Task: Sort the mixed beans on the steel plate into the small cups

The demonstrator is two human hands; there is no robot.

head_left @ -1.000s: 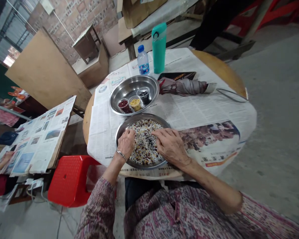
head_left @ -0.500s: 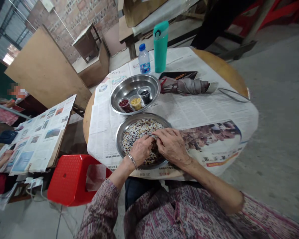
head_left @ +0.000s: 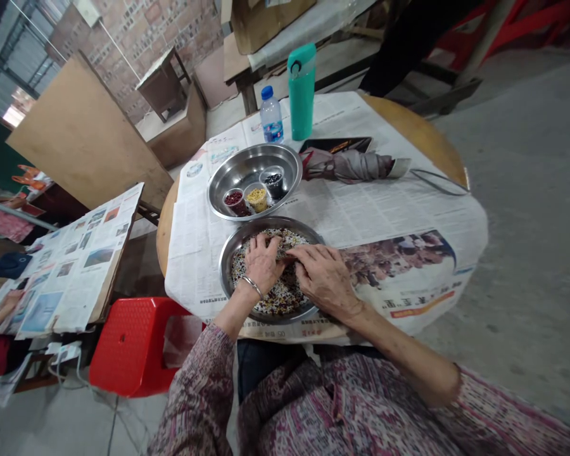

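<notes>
A round steel pan (head_left: 228,261) of mixed white, red and dark beans sits at the near edge of a newspaper-covered round table (head_left: 422,133). My left hand (head_left: 262,265) rests on the beans in the middle of the pan, fingers bent and close together. My right hand (head_left: 323,276) lies on the beans at the pan's right side, fingertips pinched toward the left hand. Behind it a second steel pan (head_left: 228,172) holds three small cups: red beans (head_left: 234,198), yellow beans (head_left: 256,195) and black beans (head_left: 273,179).
At the back stand a clear water bottle (head_left: 270,117) and a teal flask (head_left: 302,88). A folded grey umbrella (head_left: 354,166) lies beside a dark tablet (head_left: 337,144). A red plastic stool (head_left: 130,345) stands at my left, with another newspaper-covered board (head_left: 71,266) beyond it.
My left hand slid from the pan's left edge to its middle, then a little farther up, ending beside my right hand. My right hand barely moved.
</notes>
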